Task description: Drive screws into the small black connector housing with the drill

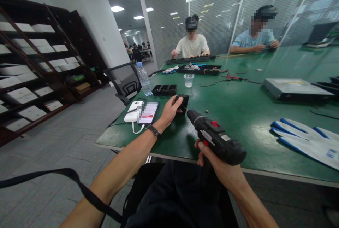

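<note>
My right hand (212, 157) is wrapped round the grip of a black cordless drill (214, 132) with red switches. The drill points up and left, its thin bit reaching to a small black box-like part (183, 103). My left hand (171, 111) holds that part tilted on the table, thumb across its top edge. Whether the bit touches a screw in it is too small to tell. Just behind lies a black tray with three compartments (164, 90). Small brass-coloured pieces (207, 111) lie to the right of the drill's tip.
On the green table (238, 111) stand a water bottle (144, 79) and a clear plastic cup (189, 80). A phone (152, 113) and white power bank (132, 111) lie left. White-blue gloves (307, 139) and a metal drive-like box (296, 88) are right. Two people sit opposite.
</note>
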Demonstrator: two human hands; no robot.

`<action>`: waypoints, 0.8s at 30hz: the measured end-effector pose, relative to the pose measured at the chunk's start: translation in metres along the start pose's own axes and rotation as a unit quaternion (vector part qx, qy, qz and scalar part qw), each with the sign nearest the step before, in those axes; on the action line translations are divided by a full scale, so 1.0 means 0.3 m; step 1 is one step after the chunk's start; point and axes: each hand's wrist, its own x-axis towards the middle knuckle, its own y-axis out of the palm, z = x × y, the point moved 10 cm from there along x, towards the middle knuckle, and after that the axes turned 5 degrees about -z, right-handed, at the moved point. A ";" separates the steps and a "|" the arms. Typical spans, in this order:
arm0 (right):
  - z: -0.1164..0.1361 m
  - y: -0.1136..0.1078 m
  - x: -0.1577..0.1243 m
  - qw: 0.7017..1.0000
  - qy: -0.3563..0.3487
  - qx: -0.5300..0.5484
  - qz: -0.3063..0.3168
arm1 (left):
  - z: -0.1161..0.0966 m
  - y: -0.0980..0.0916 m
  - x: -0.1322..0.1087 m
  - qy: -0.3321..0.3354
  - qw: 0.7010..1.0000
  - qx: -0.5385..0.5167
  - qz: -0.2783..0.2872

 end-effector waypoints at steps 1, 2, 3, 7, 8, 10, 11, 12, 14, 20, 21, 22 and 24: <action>-0.003 0.000 0.001 1.000 0.004 0.005 -0.001 | 0.003 -0.002 0.001 -0.005 1.000 -0.003 -0.003; -0.006 0.000 0.001 1.000 0.009 0.013 -0.002 | 0.005 -0.004 0.001 -0.009 1.000 -0.005 -0.006; -0.011 0.001 0.002 1.000 0.015 0.022 -0.002 | 0.006 -0.005 0.001 -0.012 1.000 -0.008 -0.007; -0.032 0.002 0.003 0.997 0.042 0.067 0.002 | 0.009 -0.005 0.000 -0.015 1.000 -0.013 -0.007; -0.035 0.003 0.003 0.996 0.046 0.073 0.003 | 0.011 -0.003 0.000 -0.015 1.000 -0.014 -0.006; -0.036 0.003 0.002 0.997 0.047 0.068 0.003 | 0.013 -0.001 0.000 -0.017 1.000 -0.019 -0.005; -0.033 0.002 0.001 0.997 0.043 0.057 0.002 | 0.013 -0.001 0.000 -0.017 1.000 -0.021 -0.005; -0.028 0.001 0.000 0.998 0.037 0.042 0.001 | 0.012 -0.001 0.000 -0.016 1.000 -0.023 -0.007; -0.016 0.001 -0.003 1.000 0.022 0.011 -0.003 | 0.011 -0.003 0.001 -0.012 1.000 -0.025 -0.010; -0.012 0.006 -0.006 1.000 0.021 -0.001 -0.005 | 0.022 -0.005 0.006 -0.018 0.999 -0.039 -0.003; -0.011 0.006 -0.005 1.000 0.019 0.001 -0.005 | 0.023 -0.004 0.006 -0.020 0.999 -0.043 -0.001; -0.011 0.006 -0.005 1.000 0.019 0.003 -0.004 | 0.024 -0.003 0.006 -0.020 0.999 -0.045 0.001; -0.013 0.007 -0.005 1.000 0.021 0.005 -0.003 | 0.026 0.000 0.006 -0.022 0.999 -0.044 0.005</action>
